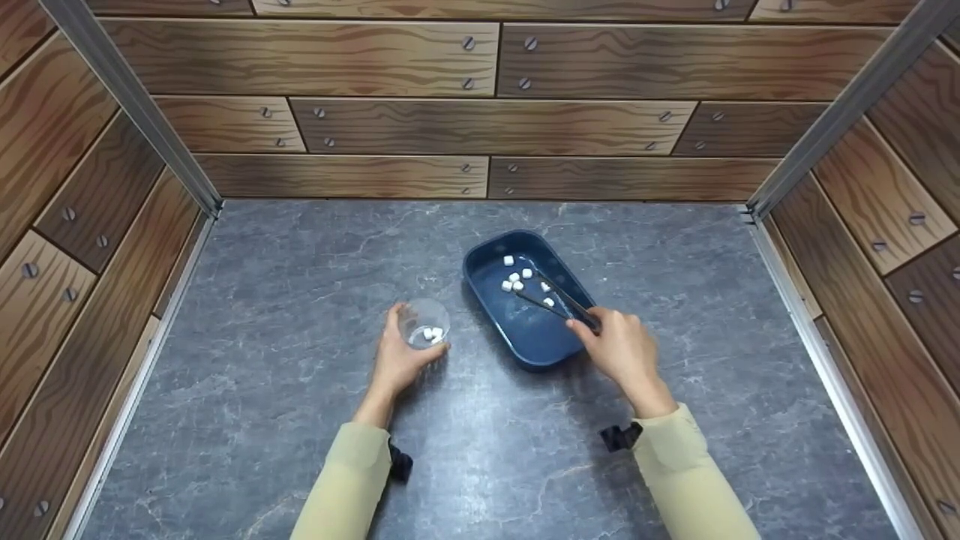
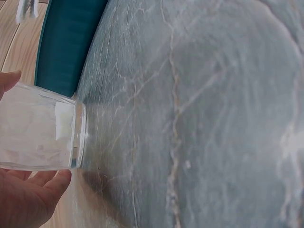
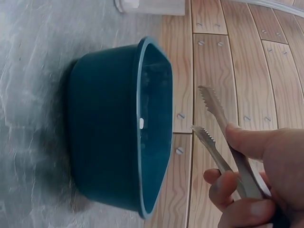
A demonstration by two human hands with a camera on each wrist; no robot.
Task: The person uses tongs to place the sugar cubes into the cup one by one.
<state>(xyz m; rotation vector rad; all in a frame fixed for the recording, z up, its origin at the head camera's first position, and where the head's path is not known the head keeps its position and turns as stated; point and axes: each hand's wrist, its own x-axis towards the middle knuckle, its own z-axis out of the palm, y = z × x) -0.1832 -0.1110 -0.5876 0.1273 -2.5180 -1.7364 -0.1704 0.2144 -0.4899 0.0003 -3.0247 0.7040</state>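
- Head view, far left: pale yellow sleeve (image 1: 337, 484), arm reaching up toward twelve o'clock.
- Left hand (image 1: 399, 358): thumb and fingers spread to the cup's width and curled round its wall, thumb on one side, fingers opposite.
- Clear cup (image 1: 426, 315): within that grip, at one o'clock from the palm, upright. Whether its base touches the surface, cannot tell.
- Cup cubes (image 1: 433, 334): small, white, a few lying low in the cup.
- Blue tray (image 1: 532, 334): on the grey marbled surface (image 1: 300, 300), just beside the cup, at two to three o'clock from it; ten o'clock from the right hand.
- Tray cubes (image 1: 514, 284): white, loose, scattered from ten round to three o'clock of the tray's middle; some touching one another.
- Metal tongs (image 3: 243, 166): pointing to ten o'clock over the tray. Right wrist view puts the serrated tips above the rim, parted, wall boards visible through the gap.
- Right hand (image 1: 622, 346): at the tray's four o'clock, thumb and curled fingers pinching the tongs.
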